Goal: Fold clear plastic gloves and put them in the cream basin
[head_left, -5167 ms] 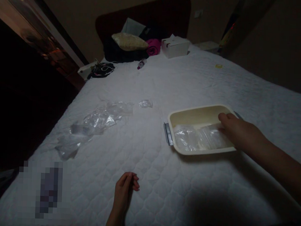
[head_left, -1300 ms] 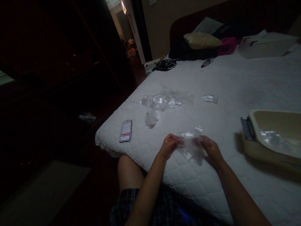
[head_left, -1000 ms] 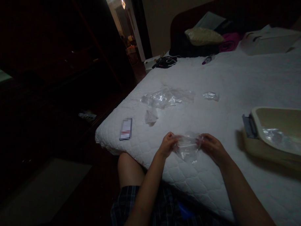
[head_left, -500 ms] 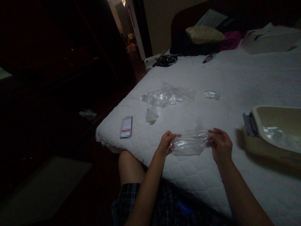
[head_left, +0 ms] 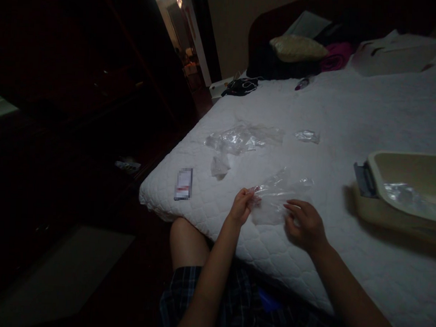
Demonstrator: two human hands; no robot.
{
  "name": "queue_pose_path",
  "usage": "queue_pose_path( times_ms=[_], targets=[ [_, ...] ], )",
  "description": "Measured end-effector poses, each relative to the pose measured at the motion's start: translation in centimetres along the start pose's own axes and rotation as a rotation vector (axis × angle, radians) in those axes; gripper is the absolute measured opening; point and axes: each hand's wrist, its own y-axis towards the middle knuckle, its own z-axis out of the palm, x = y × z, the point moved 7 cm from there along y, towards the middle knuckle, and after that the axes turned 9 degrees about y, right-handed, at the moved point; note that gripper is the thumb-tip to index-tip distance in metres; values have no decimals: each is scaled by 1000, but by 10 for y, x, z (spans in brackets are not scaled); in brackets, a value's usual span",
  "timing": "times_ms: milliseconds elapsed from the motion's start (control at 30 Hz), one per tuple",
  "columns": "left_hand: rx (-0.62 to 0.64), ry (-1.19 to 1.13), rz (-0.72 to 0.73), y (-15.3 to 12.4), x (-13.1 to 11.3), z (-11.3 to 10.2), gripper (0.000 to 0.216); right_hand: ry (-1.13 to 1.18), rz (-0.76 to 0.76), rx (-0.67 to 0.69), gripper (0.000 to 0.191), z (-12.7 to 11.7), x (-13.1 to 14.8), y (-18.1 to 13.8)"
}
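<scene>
The left hand (head_left: 241, 208) pinches a corner of the clear plastic bag (head_left: 274, 194) with closed fingers. The right hand (head_left: 304, 224) has let its end go — fingers loosely bent, resting on the bag, now slack on the bed (head_left: 348, 120). Beyond lie more bags (head_left: 240, 138) — and a cream tub (head_left: 381, 207).

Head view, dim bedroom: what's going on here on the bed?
A person sitting at the edge of a white quilted mattress handles a clear crumpled plastic bag with both bare hands. The left hand pinches the bag's left end; the right hand lies on its near right part. Farther up lies a pile of similar clear plastic bags, and a cream plastic tub at the right holds more clear plastic.
</scene>
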Motion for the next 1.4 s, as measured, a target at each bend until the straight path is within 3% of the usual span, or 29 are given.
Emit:
queue_pose_path(
  times_ms=[200, 300, 467, 600, 733, 833, 967, 1067, 1267, 1400],
  targets=[
    [63, -16, 48, -1, -3, 4, 36, 91, 14, 354, 28, 32, 15, 1],
    [45, 10, 39, -2, -4, 1, 34, 138, 76, 413, 25, 41, 13, 1],
    [62, -76, 86, -3, -8, 0, 23, 250, 329, 325, 18, 37, -10, -3],
    [21, 37, 191, -5, -9, 2, 62, 369, 624, 193, 20, 23, -26, -9],
    [14, 213, 277, -11, -17, 13, 69, 377, 570, 113, 18, 4, -6, 4],
    [51, 388, 351, -20, -30, 24, 48, 405, 602, 32, 18, -11, 8, 18],
    [83, 463, 329, -31, -42, 34, 21, 516, 739, -64, 23, -29, 12, 35],
    [97, 456, 281, -39, -54, 38, 26, 556, 799, -124, 29, -44, 7, 47],
    [315, 371, 180, -51, -78, 58, 43, 504, 838, -192, 31, -69, 2, 62],
    [376, 335, 124, -51, -90, 63, 42, 681, 914, -202, 31, -67, -8, 60]
  ],
)
